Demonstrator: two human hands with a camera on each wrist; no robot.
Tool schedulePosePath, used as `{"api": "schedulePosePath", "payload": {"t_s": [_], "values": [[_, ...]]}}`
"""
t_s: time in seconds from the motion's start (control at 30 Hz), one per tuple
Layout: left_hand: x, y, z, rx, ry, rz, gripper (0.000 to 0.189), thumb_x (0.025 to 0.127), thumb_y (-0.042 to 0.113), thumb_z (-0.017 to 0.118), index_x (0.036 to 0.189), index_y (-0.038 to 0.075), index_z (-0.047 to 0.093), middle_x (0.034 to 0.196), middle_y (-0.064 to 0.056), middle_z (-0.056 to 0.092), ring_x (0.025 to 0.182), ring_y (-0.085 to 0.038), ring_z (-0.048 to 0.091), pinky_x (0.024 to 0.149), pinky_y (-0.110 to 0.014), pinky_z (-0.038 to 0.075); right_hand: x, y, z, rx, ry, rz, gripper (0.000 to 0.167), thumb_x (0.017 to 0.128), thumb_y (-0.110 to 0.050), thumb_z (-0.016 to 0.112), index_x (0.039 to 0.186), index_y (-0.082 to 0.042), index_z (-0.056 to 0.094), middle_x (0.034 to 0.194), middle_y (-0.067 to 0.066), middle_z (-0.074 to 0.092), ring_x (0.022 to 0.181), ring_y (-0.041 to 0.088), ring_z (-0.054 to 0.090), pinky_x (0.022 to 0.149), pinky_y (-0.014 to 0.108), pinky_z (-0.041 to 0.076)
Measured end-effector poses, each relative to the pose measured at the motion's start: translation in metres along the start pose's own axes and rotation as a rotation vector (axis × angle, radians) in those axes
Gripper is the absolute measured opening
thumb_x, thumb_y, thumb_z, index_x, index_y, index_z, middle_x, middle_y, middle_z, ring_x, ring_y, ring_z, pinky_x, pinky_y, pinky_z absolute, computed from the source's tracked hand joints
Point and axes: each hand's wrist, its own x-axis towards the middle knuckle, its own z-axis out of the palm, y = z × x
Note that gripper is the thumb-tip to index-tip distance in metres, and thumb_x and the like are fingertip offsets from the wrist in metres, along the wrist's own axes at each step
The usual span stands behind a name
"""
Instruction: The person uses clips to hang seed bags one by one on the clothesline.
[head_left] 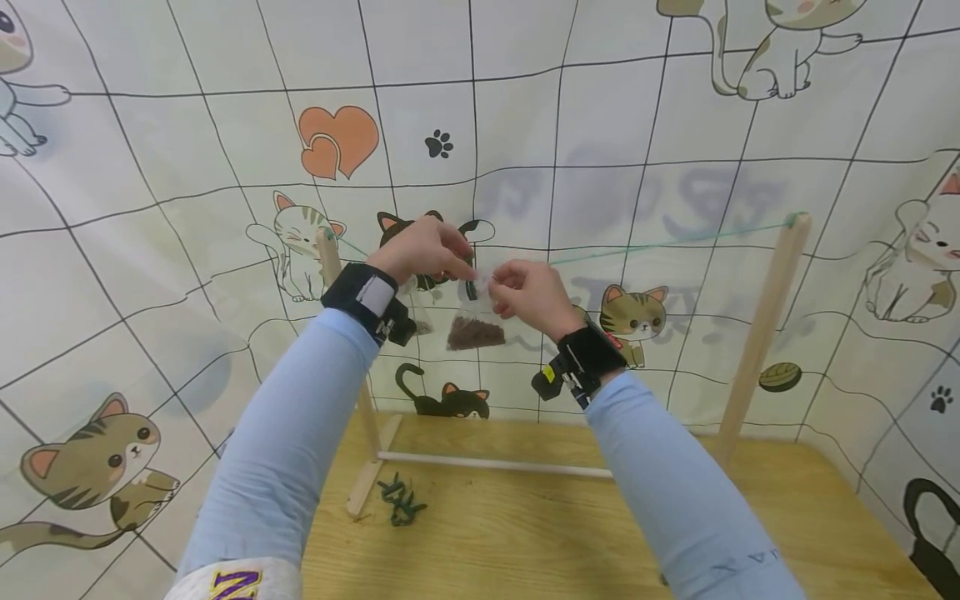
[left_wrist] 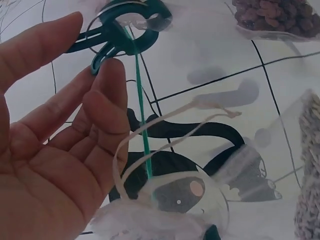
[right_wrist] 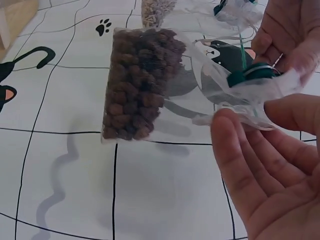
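My left hand [head_left: 427,250] pinches the handles of a green plastic clip [left_wrist: 132,27] at the green string [head_left: 675,243]. Beside it, my right hand [head_left: 532,296] pinches the gathered top of a clear plastic bag [right_wrist: 140,85], which holds brown lumpy pieces. In the right wrist view the clip lies against the bag's top; whether its jaws grip the plastic is hard to tell. Another clear bag [left_wrist: 310,170], filled with pale pellets, hangs to the left along the string. Pale ribbon ends [left_wrist: 175,112] stick out near that bag's top.
The string runs between two wooden posts [head_left: 765,333] joined low down by a white rod [head_left: 495,463]. Several green clips [head_left: 401,500] lie on the wooden table [head_left: 510,533] by the left foot. A cat-print cloth [head_left: 517,108] hangs behind. A black strap-like object [head_left: 933,533] sits far right.
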Motion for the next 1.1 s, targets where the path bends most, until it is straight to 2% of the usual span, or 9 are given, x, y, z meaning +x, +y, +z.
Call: {"api": "schedulePosePath", "payload": {"t_s": [0.13,0.3,0.43,0.57,0.7,0.83,0.97,1.03,1.1], "values": [[0.0,-0.001,0.007,0.089,-0.013,0.027,0.043,0.086,0.015,0.082,0.126,0.005,0.07,0.124,-0.013,0.067,0.107,-0.028,0.066,0.092,-0.043,0.055,-0.008,0.008,-0.005,-0.006,-0.075,0.0,0.031,0.103,-0.013,0.062,0.128,0.003,0.066,0.115,0.021,0.072,0.085,0.03,0.075,0.078,0.037,0.062],[0.0,-0.004,0.018,0.181,-0.063,0.05,0.049,0.084,0.01,0.083,0.13,0.005,0.067,0.119,-0.014,0.072,0.109,-0.03,0.066,0.093,-0.045,0.055,-0.024,0.023,-0.014,0.002,-0.13,0.008,0.035,0.102,-0.011,0.061,0.134,0.004,0.063,0.123,0.023,0.068,0.087,0.032,0.074,0.078,0.035,0.061],[-0.005,-0.005,0.024,0.225,-0.086,0.058,0.057,0.082,0.007,0.083,0.136,0.009,0.063,0.121,-0.011,0.07,0.11,-0.029,0.064,0.092,-0.046,0.055,-0.038,0.035,-0.024,-0.012,-0.139,0.0,0.033,0.102,-0.01,0.062,0.132,0.003,0.064,0.123,0.023,0.068,0.086,0.033,0.074,0.073,0.033,0.06],[-0.018,-0.004,0.026,0.253,-0.066,0.113,0.062,0.082,0.003,0.081,0.139,0.011,0.06,0.126,-0.012,0.066,0.107,-0.028,0.064,0.086,-0.042,0.056,-0.055,0.041,-0.038,-0.044,-0.123,0.006,0.031,0.102,-0.012,0.063,0.13,0.0,0.066,0.121,0.021,0.07,0.083,0.025,0.074,0.075,0.034,0.059],[-0.04,-0.003,0.025,0.259,0.028,0.207,0.06,0.085,0.003,0.078,0.142,0.008,0.058,0.13,-0.014,0.064,0.105,-0.027,0.063,0.088,-0.041,0.054,-0.075,0.044,-0.052,-0.063,-0.104,-0.013,0.031,0.104,-0.013,0.062,0.132,0.001,0.065,0.12,0.021,0.071,0.088,0.026,0.073,0.082,0.04,0.06],[-0.068,-0.008,0.031,0.24,0.167,0.333,0.052,0.091,0.007,0.074,0.141,0.002,0.059,0.13,-0.016,0.063,0.106,-0.029,0.062,0.091,-0.041,0.053,-0.103,0.046,-0.062,-0.106,-0.037,-0.062,0.03,0.104,-0.014,0.062,0.131,-0.001,0.066,0.123,0.019,0.07,0.1,0.03,0.071,0.087,0.044,0.058],[-0.093,-0.021,0.046,0.206,0.316,0.477,0.044,0.093,0.008,0.074,0.135,-0.001,0.063,0.124,-0.015,0.064,0.103,-0.028,0.064,0.082,-0.039,0.055,-0.132,0.056,-0.063,-0.206,0.086,-0.14,0.03,0.103,-0.014,0.064,0.132,-0.004,0.068,0.125,0.015,0.071,0.106,0.031,0.069,0.087,0.045,0.056],[-0.103,-0.03,0.057,0.187,0.382,0.544,0.042,0.093,0.007,0.075,0.133,0.0,0.065,0.125,-0.015,0.065,0.1,-0.028,0.064,0.077,-0.037,0.056,-0.145,0.063,-0.061,-0.266,0.162,-0.197,0.032,0.101,-0.01,0.067,0.132,-0.004,0.067,0.125,0.015,0.07,0.105,0.031,0.068,0.085,0.04,0.056],[-0.112,-0.039,0.069,0.169,0.431,0.584,0.042,0.092,0.007,0.076,0.133,0.0,0.065,0.127,-0.016,0.065,0.1,-0.028,0.064,0.076,-0.037,0.056,-0.157,0.072,-0.058,-0.336,0.247,-0.247,0.035,0.097,-0.006,0.07,0.132,-0.004,0.068,0.127,0.015,0.07,0.106,0.032,0.068,0.081,0.036,0.055]]}}
